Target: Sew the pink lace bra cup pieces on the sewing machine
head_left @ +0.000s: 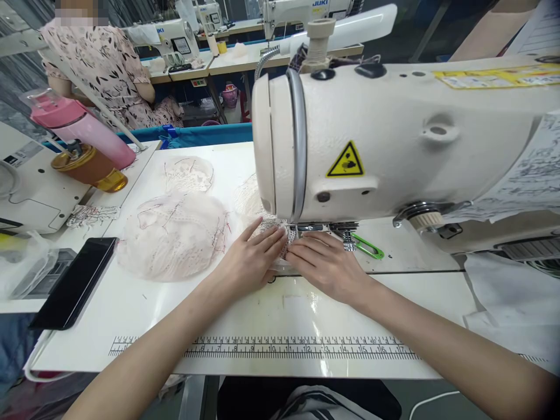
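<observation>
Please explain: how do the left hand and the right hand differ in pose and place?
The left hand points its fingers up and rightward in the picture; the right hand points them mainly leftward. The left hand is nearer the large pale fabric piece, the right hand nearer the green tool. Both are bare, backs up, close together below the sewing machine head.

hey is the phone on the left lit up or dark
Dark: the phone shows a plain black upper face with nothing glowing. Whether it's switched off or merely asleep, I can't tell.
</observation>
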A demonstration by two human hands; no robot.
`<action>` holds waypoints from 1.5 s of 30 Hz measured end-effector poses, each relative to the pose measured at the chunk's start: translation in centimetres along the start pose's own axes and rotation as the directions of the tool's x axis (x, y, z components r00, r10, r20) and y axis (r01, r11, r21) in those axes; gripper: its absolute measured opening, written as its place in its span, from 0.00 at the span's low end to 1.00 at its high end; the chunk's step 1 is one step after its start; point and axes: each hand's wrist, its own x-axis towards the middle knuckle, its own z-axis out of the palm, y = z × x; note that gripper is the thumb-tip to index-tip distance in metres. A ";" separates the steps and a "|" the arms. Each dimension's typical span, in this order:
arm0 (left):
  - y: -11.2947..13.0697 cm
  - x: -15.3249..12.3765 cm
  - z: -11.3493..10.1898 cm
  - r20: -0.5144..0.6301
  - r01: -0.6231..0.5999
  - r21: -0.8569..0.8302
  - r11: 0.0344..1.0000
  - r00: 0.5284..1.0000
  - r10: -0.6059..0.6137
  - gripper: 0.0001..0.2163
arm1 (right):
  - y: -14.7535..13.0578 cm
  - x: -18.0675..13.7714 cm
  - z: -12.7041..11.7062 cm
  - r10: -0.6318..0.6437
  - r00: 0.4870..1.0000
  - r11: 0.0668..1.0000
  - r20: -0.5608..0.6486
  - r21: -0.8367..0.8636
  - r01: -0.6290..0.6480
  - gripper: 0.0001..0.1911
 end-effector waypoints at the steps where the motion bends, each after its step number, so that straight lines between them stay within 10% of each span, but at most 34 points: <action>1: 0.1 0.0 0.0 -0.003 0.004 0.008 1.000 1.000 -0.004 0.22 | 0.0 -0.1 0.0 0.006 1.000 1.000 -0.001 0.007 -0.006 0.13; 45: 2.3 0.4 0.6 -0.077 0.103 0.178 0.979 0.993 -0.091 0.20 | 1.1 -0.9 -0.4 0.131 0.991 0.961 -0.007 -0.245 -0.129 0.16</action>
